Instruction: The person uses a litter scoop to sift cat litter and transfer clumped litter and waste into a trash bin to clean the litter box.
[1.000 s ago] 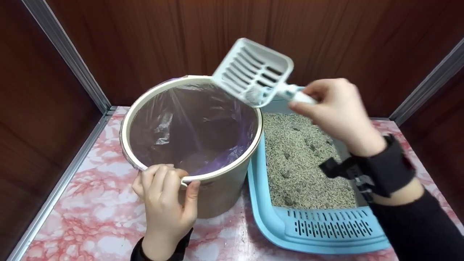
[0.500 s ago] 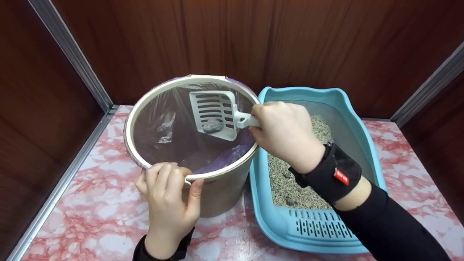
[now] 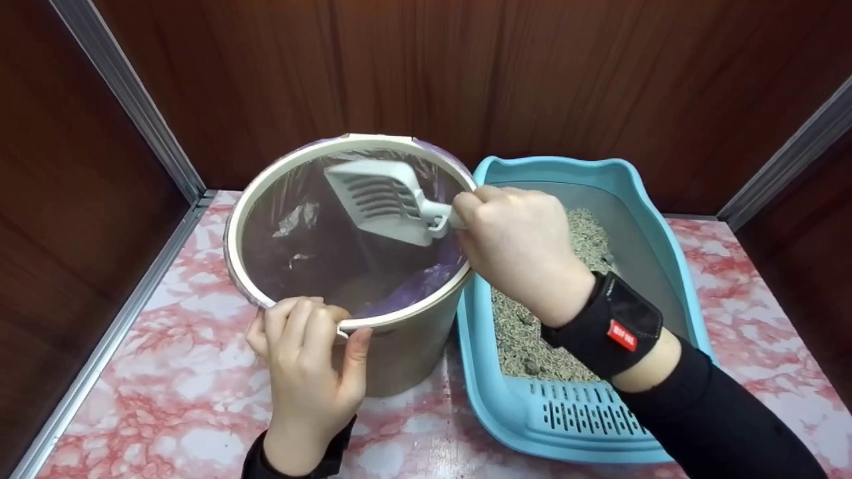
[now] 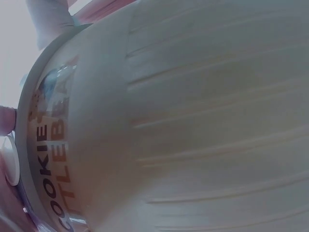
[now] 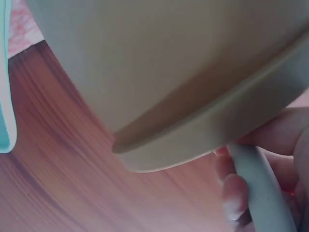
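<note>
Count: two hands, one bin, one scoop, one litter tray.

Nearest the viewer, the left hand (image 3: 306,379) grips the near rim of the bin (image 3: 406,352). The fingers curl over the top of the rim and the thumb presses on the rim at the right of them. A black sleeve (image 3: 333,449) covers the wrist. In the left wrist view the bin wall (image 4: 203,121) fills the picture: pale beige plastic with shallow ribs, and printed lettering below the rim band.

The right hand (image 3: 522,249) is closed in a fist around the handle of the scoop (image 3: 383,199), at the right side of the bin rim. A black wrist strap (image 3: 609,326) with a small red tag sits behind it. In the right wrist view the fingers (image 5: 236,198) wrap the pale handle (image 5: 260,188) just under the beige rim.

The bin is round, with a cream rim ring and a thin, glossy, wrinkled purple liner (image 3: 413,286) inside. The scoop is white rigid plastic, roughly square, with parallel slots; it is held over the bin mouth, tilted, its head below rim level.

The litter tray (image 3: 506,399), light blue smooth plastic with a slotted front lip, stands just beside the bin on the right. It holds grey granular litter (image 3: 586,233).

Everything stands on a glossy pink-and-white marbled surface (image 3: 153,372). Behind are dark wood-grain panels (image 3: 426,66) with metal corner strips.
</note>
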Tool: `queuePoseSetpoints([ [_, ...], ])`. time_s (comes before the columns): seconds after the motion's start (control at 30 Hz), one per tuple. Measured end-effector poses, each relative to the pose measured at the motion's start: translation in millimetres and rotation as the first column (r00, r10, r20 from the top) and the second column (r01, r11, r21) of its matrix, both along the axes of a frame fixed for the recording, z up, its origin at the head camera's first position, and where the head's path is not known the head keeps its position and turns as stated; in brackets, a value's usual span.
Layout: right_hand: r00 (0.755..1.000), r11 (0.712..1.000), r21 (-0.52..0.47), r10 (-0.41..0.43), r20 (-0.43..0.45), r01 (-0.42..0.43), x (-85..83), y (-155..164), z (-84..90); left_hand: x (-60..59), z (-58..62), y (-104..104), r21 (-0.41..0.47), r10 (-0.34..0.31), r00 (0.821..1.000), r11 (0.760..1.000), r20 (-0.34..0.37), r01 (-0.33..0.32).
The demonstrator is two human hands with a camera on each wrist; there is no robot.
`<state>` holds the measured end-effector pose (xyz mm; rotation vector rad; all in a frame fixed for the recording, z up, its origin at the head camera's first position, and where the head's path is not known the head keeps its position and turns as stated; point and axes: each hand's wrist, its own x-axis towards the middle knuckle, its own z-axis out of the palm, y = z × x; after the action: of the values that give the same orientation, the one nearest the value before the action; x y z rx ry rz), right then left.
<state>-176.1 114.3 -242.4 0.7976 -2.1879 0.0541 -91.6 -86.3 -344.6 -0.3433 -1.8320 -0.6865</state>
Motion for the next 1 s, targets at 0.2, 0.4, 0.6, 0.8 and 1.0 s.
queuePoseSetpoints([
  [0.2,0.999,0.977,-0.208,-0.041,0.026,0.046,-3.4,32.3,6.5,2.4,-1.3,-2.3,0.006,0.003,1.0,1.0,0.008,-0.003],
  [0.4,0.959,0.907,-0.343,-0.175,0.223,0.245,-4.6,86.0,1.2,3.8,-2.9,-4.2,0.007,0.003,1.0,1.0,0.006,-0.003],
  [0.6,0.776,0.923,-0.101,-0.248,0.58,0.371,-12.1,145.0,-35.9,4.2,-4.4,-7.0,0.007,0.01,1.0,1.0,0.008,-0.01],
  [0.8,0.576,0.941,0.178,-0.317,0.753,0.286,-6.0,176.8,-61.0,3.8,-7.2,-8.7,0.019,-0.002,1.0,1.0,0.018,0.002],
  [1.0,0.548,0.942,0.249,-0.333,0.767,0.224,-1.1,187.4,-68.1,2.2,-8.6,-8.8,0.013,0.001,1.0,1.0,0.016,-0.001],
])
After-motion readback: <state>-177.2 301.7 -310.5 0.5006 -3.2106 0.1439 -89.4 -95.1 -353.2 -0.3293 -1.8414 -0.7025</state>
